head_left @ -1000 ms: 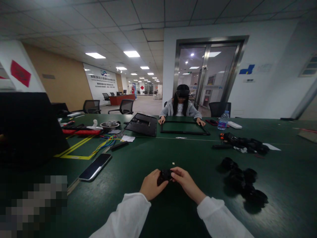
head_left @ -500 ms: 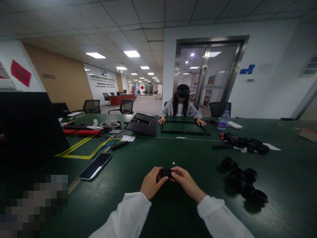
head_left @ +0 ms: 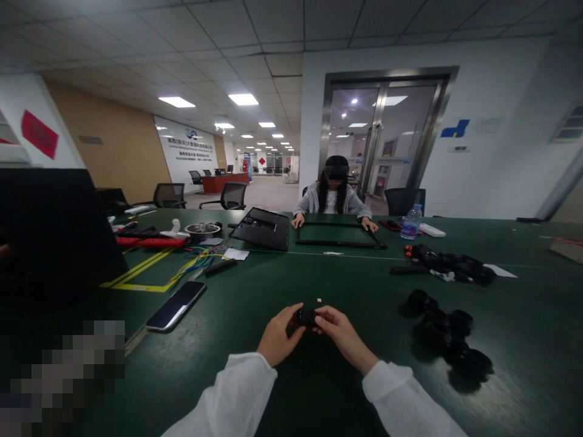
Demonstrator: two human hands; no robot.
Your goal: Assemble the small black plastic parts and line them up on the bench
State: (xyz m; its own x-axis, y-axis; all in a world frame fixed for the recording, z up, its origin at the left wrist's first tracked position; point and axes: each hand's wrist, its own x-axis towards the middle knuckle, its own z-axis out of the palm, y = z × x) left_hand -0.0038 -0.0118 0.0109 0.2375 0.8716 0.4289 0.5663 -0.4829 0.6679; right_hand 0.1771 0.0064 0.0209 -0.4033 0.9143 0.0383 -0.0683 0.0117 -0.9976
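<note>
Low over the green table, a small dark rounded part (head_left: 306,316) is held between my two hands. Too dark and small to tell its exact kind, it is partly covered by my fingers. My left hand (head_left: 279,337) grips its left side with fingers and thumb curled round. From the other side, my right hand (head_left: 340,331) pinches it between thumb and fingertips. A tiny pale chip (head_left: 319,300) lies just beyond the hands. Several black rounded parts (head_left: 449,331) sit in a cluster to the right of my right hand.
A phone (head_left: 177,306) lies to the left, near coloured wires (head_left: 195,262). Across the table (head_left: 291,276), a person (head_left: 334,194) holds a black frame (head_left: 339,243), beside a black panel (head_left: 262,229). A bottle (head_left: 411,222) and a dark pile (head_left: 450,262) are at right.
My left fingers have shifted slightly on the dark part, which looks turned a little. My right hand stays nearly in place, and the person opposite has not moved.
</note>
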